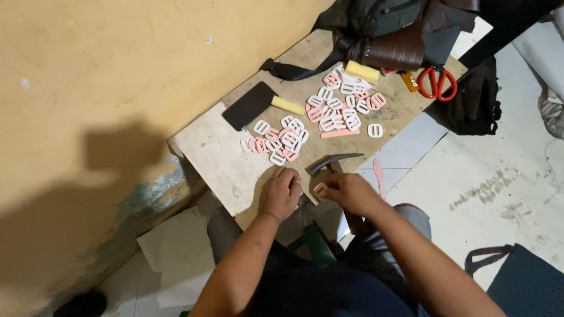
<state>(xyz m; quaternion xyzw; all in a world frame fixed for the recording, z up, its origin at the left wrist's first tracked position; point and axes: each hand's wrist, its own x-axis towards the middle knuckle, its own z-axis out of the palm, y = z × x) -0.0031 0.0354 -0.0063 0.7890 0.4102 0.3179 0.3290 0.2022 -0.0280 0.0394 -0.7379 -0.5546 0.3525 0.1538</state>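
Observation:
My left hand (281, 192) rests curled at the near edge of a wooden board (235, 164), its fingers closed; whether it holds anything I cannot tell. My right hand (346, 191) pinches a small pink buckle piece (319, 188) beside it. A hammer (332, 161) lies on the board just beyond my right hand. Two heaps of pink and white plastic slide buckles lie further out: a near heap (281, 142) and a far heap (343, 104).
A black phone (249, 105), two yellow blocks (288, 105) (362, 71), a pink strip (339, 134), red-handled scissors (436, 82) and a dark bag (388, 29) lie on the board. A yellow wall stands on the left. Tiled floor lies to the right.

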